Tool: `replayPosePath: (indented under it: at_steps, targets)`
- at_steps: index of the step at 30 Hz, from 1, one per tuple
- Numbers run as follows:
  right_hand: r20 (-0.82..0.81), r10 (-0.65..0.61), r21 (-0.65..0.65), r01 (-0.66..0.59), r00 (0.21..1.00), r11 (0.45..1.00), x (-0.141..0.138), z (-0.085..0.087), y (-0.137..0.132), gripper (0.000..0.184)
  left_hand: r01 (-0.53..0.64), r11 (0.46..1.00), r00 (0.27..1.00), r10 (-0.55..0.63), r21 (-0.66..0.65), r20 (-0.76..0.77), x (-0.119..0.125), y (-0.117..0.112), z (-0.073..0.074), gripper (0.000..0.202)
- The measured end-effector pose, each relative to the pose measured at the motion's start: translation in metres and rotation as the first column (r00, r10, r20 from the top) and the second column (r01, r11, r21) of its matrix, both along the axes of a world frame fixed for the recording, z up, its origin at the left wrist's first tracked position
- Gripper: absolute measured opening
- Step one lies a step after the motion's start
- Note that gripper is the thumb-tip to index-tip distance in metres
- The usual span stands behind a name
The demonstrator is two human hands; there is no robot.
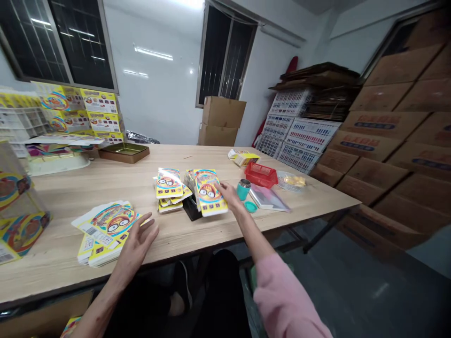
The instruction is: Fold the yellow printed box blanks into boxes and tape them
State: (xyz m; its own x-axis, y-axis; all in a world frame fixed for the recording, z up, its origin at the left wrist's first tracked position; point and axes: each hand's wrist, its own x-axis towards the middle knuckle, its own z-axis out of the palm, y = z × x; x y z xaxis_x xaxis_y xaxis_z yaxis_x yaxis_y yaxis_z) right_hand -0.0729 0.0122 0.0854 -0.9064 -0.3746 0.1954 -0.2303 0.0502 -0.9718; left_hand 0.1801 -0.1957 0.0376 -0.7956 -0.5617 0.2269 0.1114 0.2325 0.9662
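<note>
At the far left edge of the frame, a clear-sided box (pixel 17 206) printed in yellow leans beside the table (pixel 70 188), and stacked yellow cartons (pixel 81 110) stand at the upper left behind an olive metal tray (pixel 124 152). Lower left on the table lies a pile of flat printed yellow box blanks (pixel 105 232), with the left hand (pixel 136 246) just beside it, its fingers (pixel 148 225) spread open and touching nothing. At the centre sits a second pile of blanks (pixel 168 188). Just right of it, the right hand (pixel 229 196) reaches a single yellow blank (pixel 209 192) propped on a black object (pixel 192 209); its fingers (pixel 221 187) meet the blank's edge, though from this angle I cannot tell whether they grip it. Beyond that stand a teal cup (pixel 243 189), its teal lid (pixel 250 206) and a red plastic basket (pixel 261 174). Cardboard cartons (pixel 380 141) fill the right side.
</note>
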Motion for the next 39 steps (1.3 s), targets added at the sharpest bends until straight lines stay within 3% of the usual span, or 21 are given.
replayPosePath:
  at_steps: [2, 5, 8, 10, 13, 15, 16, 19, 21, 24, 27, 29, 31, 33, 34, 36, 37, 39]
  targets:
    - [-0.032, -0.025, 0.098, 0.028, 0.999, 0.995, -0.039, 0.015, -0.02, 0.044, -0.014, 1.0, 0.999, 0.015, -0.027, 0.045, 0.008, -0.007, -0.005, 0.063]
    - [-0.086, -0.049, 0.234, 0.068, 0.995, 0.97, -0.069, 0.035, -0.046, 0.031, -0.036, 0.993, 0.994, 0.047, -0.109, 0.098, 0.019, -0.019, -0.009, 0.061]
    - [-0.199, -0.1, 0.291, 0.156, 0.975, 0.944, -0.068, 0.052, -0.057, 0.025, -0.093, 0.986, 0.989, 0.108, -0.135, 0.102, 0.034, -0.036, -0.01, 0.06]
    - [-0.275, -0.111, 0.287, 0.191, 0.955, 0.939, -0.046, 0.053, -0.061, 0.028, -0.142, 0.982, 0.982, 0.155, -0.12, 0.104, 0.046, -0.049, -0.011, 0.061]
    - [-0.328, 0.056, 0.33, 0.059, 0.943, 0.942, 0.019, 0.032, -0.076, 0.046, -0.228, 0.967, 0.963, 0.241, -0.115, 0.121, 0.063, -0.063, -0.014, 0.062]
    - [-0.371, 0.351, 0.464, -0.156, 0.859, 0.872, 0.073, 0.005, -0.095, 0.048, -0.257, 0.96, 0.955, 0.27, -0.113, 0.123, 0.069, -0.065, -0.017, 0.062]
    - [-0.389, 0.428, 0.53, -0.182, 0.816, 0.829, 0.098, -0.01, -0.107, 0.044, -0.256, 0.961, 0.956, 0.267, -0.106, 0.117, 0.07, -0.064, -0.019, 0.061]
    - [-0.371, 0.383, 0.587, -0.106, 0.846, 0.802, 0.145, -0.045, -0.149, 0.048, -0.234, 0.97, 0.967, 0.239, -0.071, 0.084, 0.072, -0.056, -0.02, 0.057]
    - [-0.265, 0.322, 0.538, -0.138, 0.909, 0.832, 0.15, -0.058, -0.174, 0.046, -0.237, 0.969, 0.968, 0.241, -0.063, 0.07, 0.075, -0.051, -0.02, 0.054]
    - [-0.078, 0.293, 0.401, -0.239, 0.953, 0.884, 0.14, -0.06, -0.193, 0.032, -0.28, 0.959, 0.957, 0.282, -0.038, 0.063, 0.085, -0.054, -0.018, 0.053]
    - [-0.006, 0.313, 0.273, -0.3, 0.95, 0.914, 0.143, -0.059, -0.182, 0.032, -0.409, 0.911, 0.913, 0.407, 0.061, 0.04, 0.091, -0.064, -0.017, 0.061]
    - [0.118, 0.356, 0.07, -0.366, 0.927, 0.928, 0.157, -0.064, -0.163, 0.038, -0.485, 0.86, 0.872, 0.489, 0.161, 0.016, 0.087, -0.067, -0.015, 0.069]
    - [0.254, 0.419, -0.113, -0.404, 0.872, 0.908, 0.176, -0.071, -0.141, 0.044, -0.47, 0.846, 0.873, 0.487, 0.251, -0.004, 0.079, -0.065, -0.01, 0.072]
    - [0.277, 0.43, -0.11, -0.416, 0.859, 0.903, 0.191, -0.074, -0.12, 0.043, -0.392, 0.869, 0.907, 0.42, 0.301, -0.033, 0.068, -0.058, -0.004, 0.067]
    - [0.212, 0.377, -0.049, -0.375, 0.902, 0.926, 0.196, -0.073, -0.111, 0.042, -0.364, 0.883, 0.917, 0.395, 0.295, -0.052, 0.063, -0.054, 0.0, 0.064]
    - [-0.077, 0.174, 0.07, -0.169, 0.982, 0.983, 0.2, -0.061, -0.097, 0.042, -0.328, 0.917, 0.933, 0.352, 0.227, -0.072, 0.054, -0.044, 0.006, 0.059]
    - [-0.268, 0.065, 0.09, -0.042, 0.961, 0.995, 0.199, -0.051, -0.092, 0.042, -0.302, 0.937, 0.945, 0.319, 0.179, -0.075, 0.049, -0.039, 0.007, 0.059]
    - [-0.582, -0.024, 0.102, 0.102, 0.813, 0.989, 0.193, -0.027, -0.085, 0.042, -0.218, 0.972, 0.973, 0.224, 0.085, -0.064, 0.041, -0.03, 0.008, 0.062]
